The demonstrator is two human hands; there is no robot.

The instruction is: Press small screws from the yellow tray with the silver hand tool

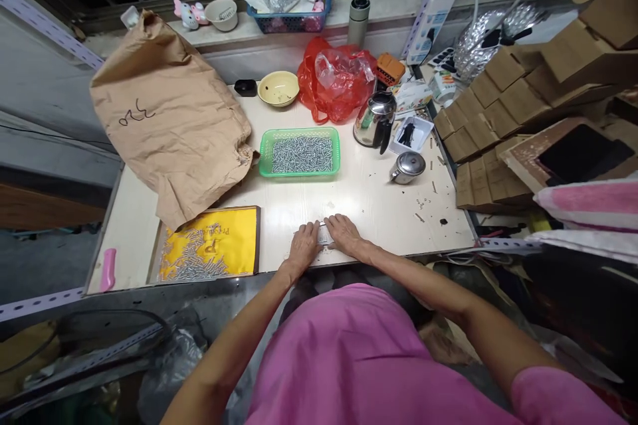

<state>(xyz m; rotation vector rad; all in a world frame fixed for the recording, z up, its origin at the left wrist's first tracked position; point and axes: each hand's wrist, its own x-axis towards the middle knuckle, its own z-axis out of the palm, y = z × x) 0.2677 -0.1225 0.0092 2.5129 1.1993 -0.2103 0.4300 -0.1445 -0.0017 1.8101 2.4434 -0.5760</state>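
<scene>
Close to the table's front edge, my left hand [305,244] and my right hand [343,234] rest on either side of a small pale, shiny piece [324,234]. The fingers of both hands are bent and pressed against its sides; its exact shape is too small to tell. Beyond them a green basket [265,154] holds many small metal pins or screws [302,155]. To the left, more metal pieces [197,262] lie scattered over a yellow sheet [239,239] in a dark-edged tray.
A large brown paper bag [174,113] leans at the left, near a pink handle [108,269]. Farther back are a yellow bowl [278,89], red plastic bag [333,83], kettle [373,121] and metal cup [409,166]. Cardboard boxes [513,96] stack up at right.
</scene>
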